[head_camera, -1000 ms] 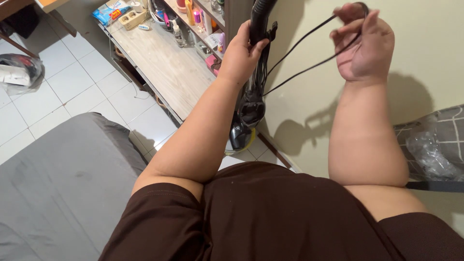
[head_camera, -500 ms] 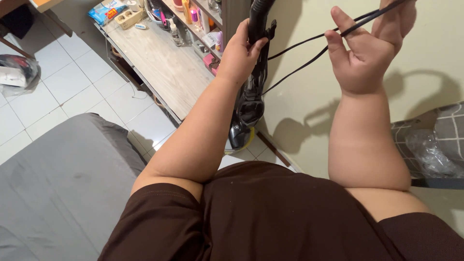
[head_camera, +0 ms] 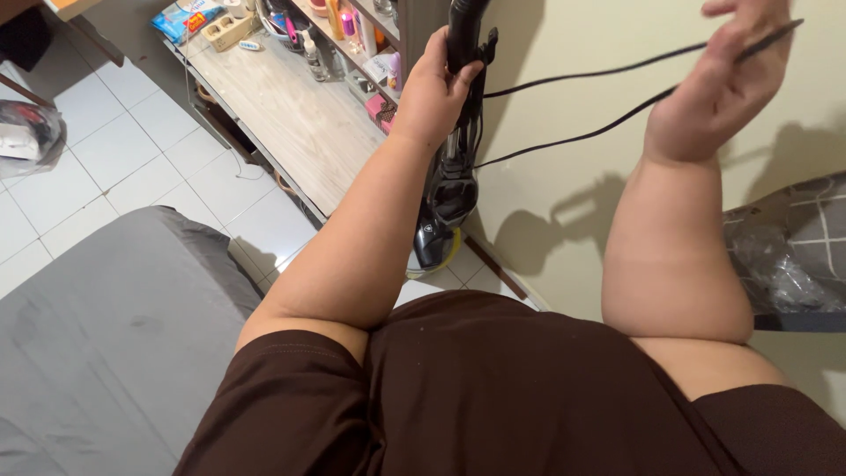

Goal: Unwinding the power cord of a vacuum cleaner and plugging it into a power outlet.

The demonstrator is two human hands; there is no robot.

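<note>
A black upright vacuum cleaner point(head_camera: 445, 207) stands on the tiled floor against the beige wall. My left hand point(head_camera: 434, 88) grips its black handle near the top of the view. Two strands of the black power cord point(head_camera: 582, 106) run from the vacuum's body out to the right. My right hand point(head_camera: 718, 92) is raised at the upper right with the cord passing between its fingers, pulled away from the vacuum.
A low wooden shelf unit point(head_camera: 291, 115) with bottles and a power strip stands left of the vacuum. A grey mattress point(head_camera: 97, 344) lies at the lower left. A checked cushion with clear plastic point(head_camera: 789, 264) sits at the right. A bag point(head_camera: 26, 132) lies on the white floor tiles.
My right hand has moved up and to the right, drawing the cord out longer and straighter. My left hand has kept its grip on the vacuum handle.
</note>
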